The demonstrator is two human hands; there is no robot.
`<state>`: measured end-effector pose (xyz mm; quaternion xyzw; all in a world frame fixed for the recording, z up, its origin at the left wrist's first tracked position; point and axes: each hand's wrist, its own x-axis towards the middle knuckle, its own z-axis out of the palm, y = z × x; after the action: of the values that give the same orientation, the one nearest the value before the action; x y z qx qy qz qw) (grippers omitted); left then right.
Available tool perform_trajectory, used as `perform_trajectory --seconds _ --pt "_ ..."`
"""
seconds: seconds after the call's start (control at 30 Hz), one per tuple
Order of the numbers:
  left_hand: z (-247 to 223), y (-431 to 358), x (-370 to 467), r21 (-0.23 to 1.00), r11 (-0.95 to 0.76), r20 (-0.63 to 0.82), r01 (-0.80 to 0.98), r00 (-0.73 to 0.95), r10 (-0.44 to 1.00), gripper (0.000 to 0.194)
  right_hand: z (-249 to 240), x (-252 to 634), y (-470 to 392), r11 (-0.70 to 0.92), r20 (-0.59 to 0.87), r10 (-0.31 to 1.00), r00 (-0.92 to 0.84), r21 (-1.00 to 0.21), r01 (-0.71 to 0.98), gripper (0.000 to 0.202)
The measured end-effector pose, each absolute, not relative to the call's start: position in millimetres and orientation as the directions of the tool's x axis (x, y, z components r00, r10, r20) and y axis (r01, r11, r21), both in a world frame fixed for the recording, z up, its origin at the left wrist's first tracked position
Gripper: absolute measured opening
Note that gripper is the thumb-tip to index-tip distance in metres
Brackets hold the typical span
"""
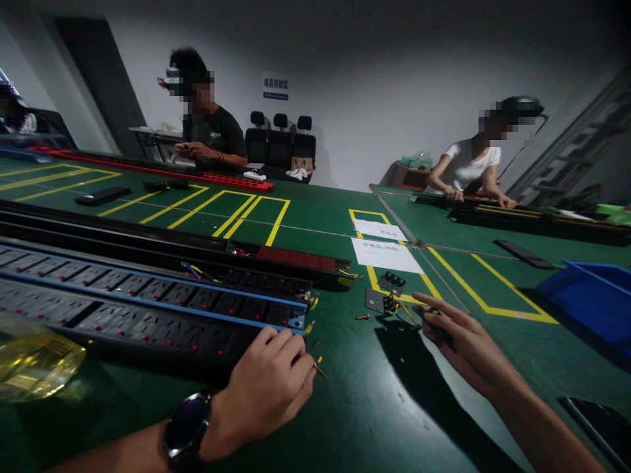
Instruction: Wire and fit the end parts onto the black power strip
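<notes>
Several long black power strips [148, 322] with rows of sockets and red dots lie side by side on the left. My left hand [271, 387], wearing a watch, curls its fingers over the right end of the nearest strip. A short yellow wire [319, 360] and a thin brass-coloured piece stick out past its fingers. On the right, my right hand [458, 341] has its fingers drawn together around something small and dark, mostly hidden. Just left of its fingertips lie black end plates [377, 301] with yellow wires and a brass-coloured screw [363, 316].
White paper sheets [387, 255] lie on the green table [345, 407] among yellow tape outlines. A blue bin [586, 302] stands right, above a dark phone-like slab [599, 424]. A clear yellowish container [39, 361] is at left. Two people [217, 135] [476, 157] work across the table.
</notes>
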<state>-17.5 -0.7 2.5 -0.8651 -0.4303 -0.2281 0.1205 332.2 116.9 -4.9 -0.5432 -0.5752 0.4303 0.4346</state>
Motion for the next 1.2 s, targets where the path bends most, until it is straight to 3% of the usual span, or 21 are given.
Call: perform_trajectory --seconds 0.4,0.5,0.67,1.0,1.2 --pt "3.0 -1.4 -17.1 -0.015 -0.594 0.498 0.804 0.521 0.693 0.012 9.6 315.3 103.1 -0.154 -0.131 0.974 -0.185 -0.981 -0.118 0.053" --pt "2.8 -1.2 -17.3 -0.016 -0.597 0.493 0.802 0.525 0.693 0.012 13.1 309.8 99.9 -0.213 -0.169 0.962 -0.215 -0.957 -0.198 0.047" --pt "1.9 -0.8 -17.6 -0.025 -0.594 0.486 0.804 0.529 0.696 0.013 17.0 304.9 97.7 -0.26 -0.206 0.949 -0.238 -0.94 -0.222 0.031" --pt "1.9 -0.3 -17.3 -0.015 -0.599 0.502 0.801 0.524 0.688 0.012 11.3 308.7 96.9 -0.251 -0.184 0.94 -0.289 -0.944 -0.216 0.038" --pt "1.8 -0.6 -17.1 -0.017 -0.598 0.499 0.801 0.525 0.689 0.013 13.7 303.0 91.0 -0.344 -0.268 0.916 -0.3 -0.907 -0.242 0.044"
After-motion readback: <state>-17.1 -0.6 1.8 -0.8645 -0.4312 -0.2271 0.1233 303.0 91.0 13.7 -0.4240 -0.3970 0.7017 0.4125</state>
